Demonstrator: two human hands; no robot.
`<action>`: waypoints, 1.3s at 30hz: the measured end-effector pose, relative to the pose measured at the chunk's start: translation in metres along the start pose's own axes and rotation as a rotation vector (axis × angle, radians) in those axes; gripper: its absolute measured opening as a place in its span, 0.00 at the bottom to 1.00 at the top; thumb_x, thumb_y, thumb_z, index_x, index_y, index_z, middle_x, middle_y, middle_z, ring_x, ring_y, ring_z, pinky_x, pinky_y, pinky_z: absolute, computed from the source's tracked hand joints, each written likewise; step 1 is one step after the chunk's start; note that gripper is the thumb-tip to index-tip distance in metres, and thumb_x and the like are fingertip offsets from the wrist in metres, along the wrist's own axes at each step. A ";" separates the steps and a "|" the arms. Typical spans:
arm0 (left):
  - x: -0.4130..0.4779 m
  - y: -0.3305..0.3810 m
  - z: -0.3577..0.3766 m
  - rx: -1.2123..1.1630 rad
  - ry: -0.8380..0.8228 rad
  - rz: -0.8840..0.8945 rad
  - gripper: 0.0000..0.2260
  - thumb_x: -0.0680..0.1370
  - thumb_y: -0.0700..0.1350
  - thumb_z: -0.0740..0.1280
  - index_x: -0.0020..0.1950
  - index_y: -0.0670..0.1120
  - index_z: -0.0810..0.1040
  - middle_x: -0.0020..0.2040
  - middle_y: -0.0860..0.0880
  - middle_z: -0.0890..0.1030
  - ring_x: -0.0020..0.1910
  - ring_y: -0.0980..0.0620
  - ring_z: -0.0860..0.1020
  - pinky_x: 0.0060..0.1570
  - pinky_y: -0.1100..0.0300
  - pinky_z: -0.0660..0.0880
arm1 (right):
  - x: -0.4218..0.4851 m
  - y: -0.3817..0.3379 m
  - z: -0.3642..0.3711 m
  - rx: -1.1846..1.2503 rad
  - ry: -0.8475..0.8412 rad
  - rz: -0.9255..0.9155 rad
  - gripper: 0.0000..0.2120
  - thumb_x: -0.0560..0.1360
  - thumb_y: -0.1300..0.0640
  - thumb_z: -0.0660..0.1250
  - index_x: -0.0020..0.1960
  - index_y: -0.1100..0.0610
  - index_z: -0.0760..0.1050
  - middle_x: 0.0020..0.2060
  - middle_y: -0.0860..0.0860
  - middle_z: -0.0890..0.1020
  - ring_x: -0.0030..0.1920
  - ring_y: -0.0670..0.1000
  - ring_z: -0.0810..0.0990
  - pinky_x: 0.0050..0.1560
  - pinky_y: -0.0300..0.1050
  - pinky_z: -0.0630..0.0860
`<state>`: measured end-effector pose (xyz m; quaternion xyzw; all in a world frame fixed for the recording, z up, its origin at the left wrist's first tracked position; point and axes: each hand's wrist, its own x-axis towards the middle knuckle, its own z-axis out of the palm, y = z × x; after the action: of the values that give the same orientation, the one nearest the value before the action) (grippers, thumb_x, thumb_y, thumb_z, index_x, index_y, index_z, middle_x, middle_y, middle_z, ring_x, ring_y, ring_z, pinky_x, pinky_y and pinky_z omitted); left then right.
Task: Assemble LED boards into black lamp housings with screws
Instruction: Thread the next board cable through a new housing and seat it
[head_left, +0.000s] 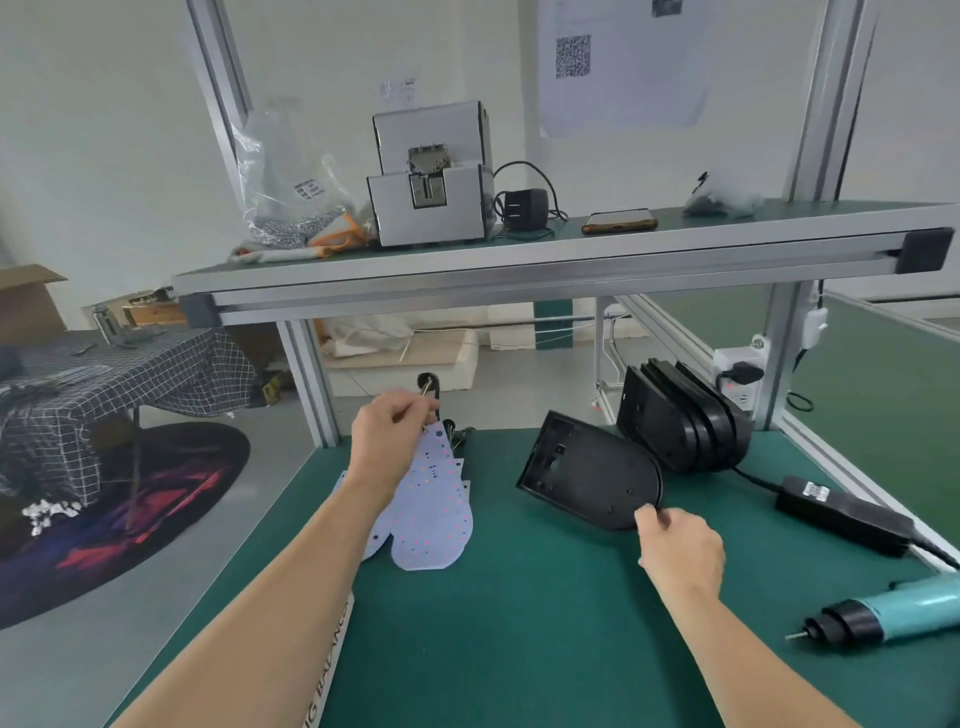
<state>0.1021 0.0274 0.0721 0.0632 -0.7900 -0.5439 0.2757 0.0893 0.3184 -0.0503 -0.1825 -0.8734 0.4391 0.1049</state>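
Observation:
A pile of white LED boards (431, 514) lies on the green bench, left of centre. My left hand (389, 441) pinches the far end of the top board, lifting that end. One black lamp housing (587, 470), hollow side up, lies tilted at the centre. My right hand (675, 551) grips its near rounded rim between thumb and fingers. Further black housings (685, 415) stand stacked on edge behind it, at the right rear.
A teal electric screwdriver (893, 613) lies at the near right, its black power adapter (847, 514) beyond it. The upper shelf (519, 260) carries a grey screw feeder (431, 182), a phone and bags. Aluminium posts frame the bench; a power strip sits at the right rear.

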 end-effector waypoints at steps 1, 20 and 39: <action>-0.005 0.008 -0.003 -0.031 -0.019 0.016 0.11 0.80 0.39 0.65 0.44 0.49 0.85 0.46 0.51 0.84 0.40 0.63 0.80 0.42 0.65 0.72 | -0.012 0.001 -0.004 0.035 -0.021 0.015 0.21 0.80 0.51 0.60 0.33 0.61 0.78 0.26 0.54 0.82 0.35 0.57 0.83 0.44 0.47 0.79; -0.111 0.117 -0.012 -0.049 -0.277 0.398 0.17 0.81 0.31 0.61 0.59 0.48 0.84 0.60 0.53 0.79 0.52 0.61 0.77 0.51 0.71 0.71 | -0.123 0.023 -0.066 0.053 0.113 -0.322 0.07 0.77 0.54 0.70 0.53 0.46 0.78 0.56 0.47 0.76 0.57 0.54 0.76 0.57 0.55 0.75; -0.145 0.203 -0.009 -0.076 -0.350 0.851 0.26 0.77 0.26 0.58 0.72 0.45 0.74 0.68 0.58 0.72 0.67 0.65 0.71 0.63 0.70 0.65 | -0.151 -0.025 -0.097 0.183 -0.248 -0.502 0.09 0.75 0.53 0.73 0.54 0.50 0.77 0.43 0.47 0.81 0.35 0.42 0.76 0.42 0.33 0.72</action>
<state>0.2696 0.1595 0.2029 -0.3697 -0.7598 -0.4136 0.3391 0.2546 0.3133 0.0240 0.1047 -0.8541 0.4954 0.1190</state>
